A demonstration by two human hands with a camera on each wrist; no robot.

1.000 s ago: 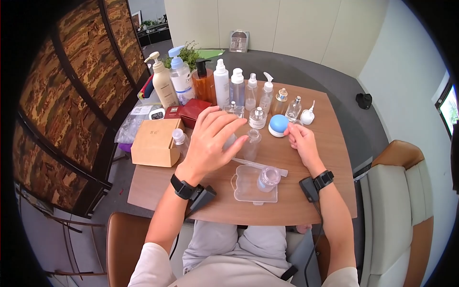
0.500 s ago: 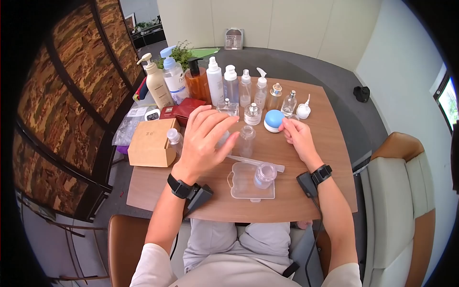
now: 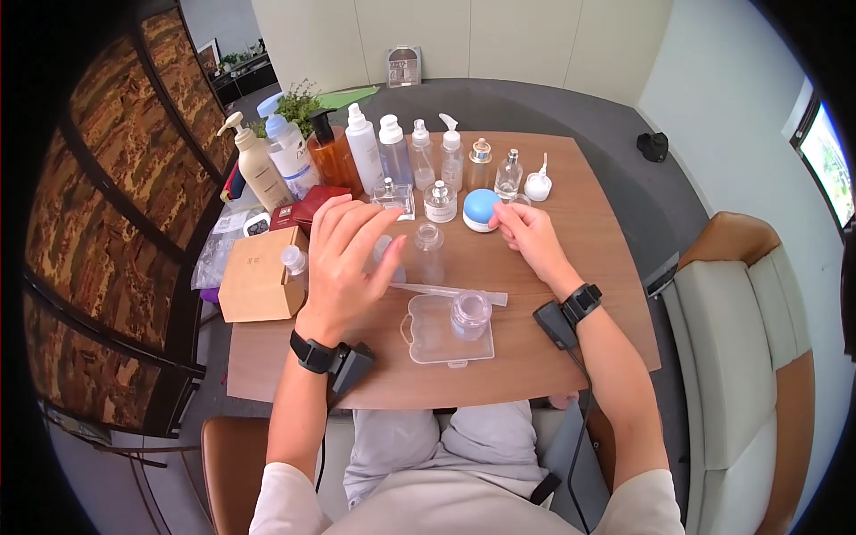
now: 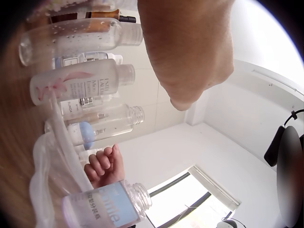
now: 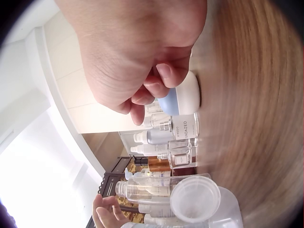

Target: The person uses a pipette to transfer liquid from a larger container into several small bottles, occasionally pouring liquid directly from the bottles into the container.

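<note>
Grey floor [image 3: 615,156], pale panelled wall [image 3: 517,40]; one brown wood-grain table [image 3: 530,370]. Rear: row of pump, spray and dropper bottles [image 3: 393,159], cream, white, amber, clear. Left side: one tan cardboard box [image 3: 257,278].

Right hand [image 3: 532,239]: fingers curled in, narrow, close beside the jar; nothing visible in the grasp; contact cannot be told.

One round white jar with domed blue lid [image 3: 481,209]: upright on the table, lid on, in front of the rear row.

Left hand [image 3: 343,259]: raised, fingers extended, thumb wide apart, holding nothing. Near it: one clear bottle with bare threaded neck [image 3: 430,257]; one capped frosted bottle with pink floral print [image 4: 76,81].

Front: one flat clear plastic case [image 3: 437,343], bearing one uncapped clear bottle with blue label [image 4: 114,204].

Step, as judged: right hand stationed at the jar. Next move, as judged: calls for right fingers to widen around the jar, left to steady it, avoiding the light uncapped bottles.
</note>
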